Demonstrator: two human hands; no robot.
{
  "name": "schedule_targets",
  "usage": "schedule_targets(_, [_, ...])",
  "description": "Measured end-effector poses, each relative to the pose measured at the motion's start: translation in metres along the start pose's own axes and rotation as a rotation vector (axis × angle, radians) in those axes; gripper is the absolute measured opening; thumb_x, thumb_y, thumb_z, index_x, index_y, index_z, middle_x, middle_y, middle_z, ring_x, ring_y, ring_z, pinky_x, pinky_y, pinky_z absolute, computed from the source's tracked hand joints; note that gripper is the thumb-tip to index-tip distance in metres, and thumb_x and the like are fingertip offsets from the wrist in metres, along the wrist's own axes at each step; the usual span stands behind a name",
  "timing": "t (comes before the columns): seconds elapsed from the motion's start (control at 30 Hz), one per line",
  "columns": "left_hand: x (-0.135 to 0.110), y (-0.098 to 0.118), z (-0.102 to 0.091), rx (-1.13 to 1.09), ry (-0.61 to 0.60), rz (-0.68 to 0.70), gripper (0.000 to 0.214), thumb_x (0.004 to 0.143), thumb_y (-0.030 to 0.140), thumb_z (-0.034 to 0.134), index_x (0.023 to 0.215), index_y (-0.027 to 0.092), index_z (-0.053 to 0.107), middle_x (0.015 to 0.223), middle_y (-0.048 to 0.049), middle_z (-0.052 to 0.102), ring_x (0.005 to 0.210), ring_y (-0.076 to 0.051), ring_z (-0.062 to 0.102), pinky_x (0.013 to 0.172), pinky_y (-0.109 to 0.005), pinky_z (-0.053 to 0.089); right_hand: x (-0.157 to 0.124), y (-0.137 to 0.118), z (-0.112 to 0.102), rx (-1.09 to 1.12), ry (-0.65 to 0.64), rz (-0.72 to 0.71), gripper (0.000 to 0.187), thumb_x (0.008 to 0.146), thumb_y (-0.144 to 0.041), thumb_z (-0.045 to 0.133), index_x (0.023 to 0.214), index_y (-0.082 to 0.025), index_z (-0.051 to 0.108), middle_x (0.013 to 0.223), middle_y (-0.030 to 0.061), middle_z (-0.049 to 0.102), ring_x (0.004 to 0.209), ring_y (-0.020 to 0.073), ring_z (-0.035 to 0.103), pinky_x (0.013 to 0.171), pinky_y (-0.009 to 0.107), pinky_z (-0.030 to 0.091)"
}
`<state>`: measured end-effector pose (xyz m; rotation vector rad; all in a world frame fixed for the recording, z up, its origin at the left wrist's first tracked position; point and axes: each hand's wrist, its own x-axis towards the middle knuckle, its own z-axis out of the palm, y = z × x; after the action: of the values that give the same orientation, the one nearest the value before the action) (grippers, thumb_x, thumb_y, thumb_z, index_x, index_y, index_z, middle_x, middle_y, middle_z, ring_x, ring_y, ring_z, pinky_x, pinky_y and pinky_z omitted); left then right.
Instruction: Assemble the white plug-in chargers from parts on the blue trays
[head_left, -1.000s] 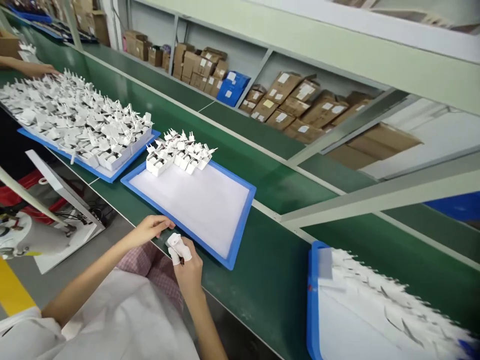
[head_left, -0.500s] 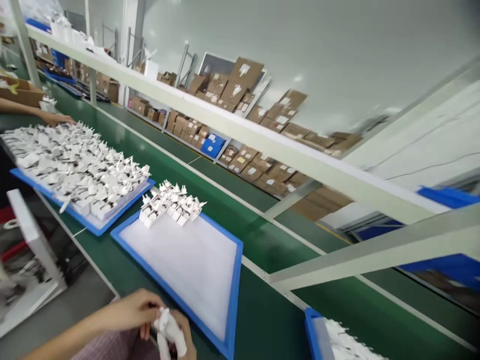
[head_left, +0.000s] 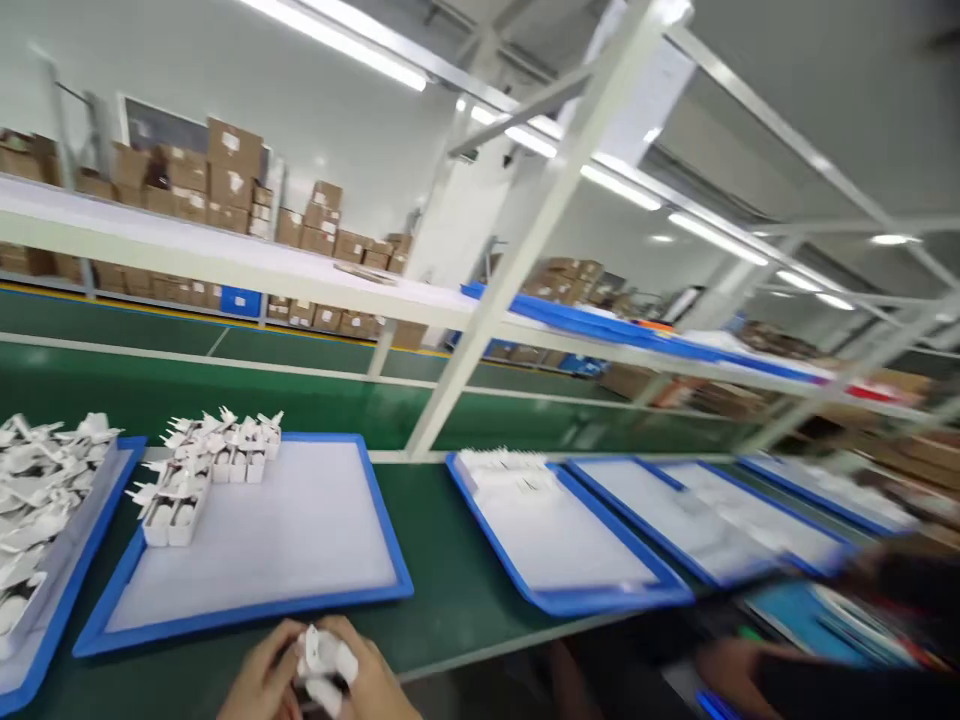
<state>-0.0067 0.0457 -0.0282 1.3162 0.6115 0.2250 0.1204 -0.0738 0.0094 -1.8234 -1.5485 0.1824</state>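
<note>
My left hand (head_left: 259, 685) and right hand (head_left: 379, 690) sit together at the near edge of the green belt (head_left: 450, 600). The fingers of both curl around one white plug part (head_left: 322, 665), just in front of the blue tray (head_left: 247, 618). Since half a second ago the grip is unchanged, but my view has swung right, so a second tray (head_left: 600, 603) now shows.
</note>
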Motion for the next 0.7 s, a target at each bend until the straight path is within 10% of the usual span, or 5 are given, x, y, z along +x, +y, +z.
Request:
schedule_targets(0.17, [-0.013,0.006,-0.004,-0.011,0.107,0.018,0.093,0.066,0.087,0.055,0.122,0.013,0.048,0.049,0.0001,0.058,0.042,-0.018,0.055,0.042,-0.024,0.042,0.006,0.003,-0.004,-0.17,-0.083,-0.181,0.022,0.091,-0.036,0.06,0.106,-0.02,0.063,0.104,0.0071,0.068,0.08,0.0186,0.069,0.075,0.025,0.055])
schedule_targets(0.7, [-0.031,0.028,-0.011,-0.108,0.205,0.033,0.085,0.061,0.068,0.078,0.123,0.014,0.054,0.06,-0.0001,0.061,0.056,-0.015,0.056,0.049,-0.02,0.043,0.007,-0.004,0.022,-0.097,-0.04,-0.112,0.025,0.089,-0.042,0.063,0.099,-0.02,0.065,0.111,0.0053,0.066,0.087,0.0168,0.066,0.08,0.024,0.05])
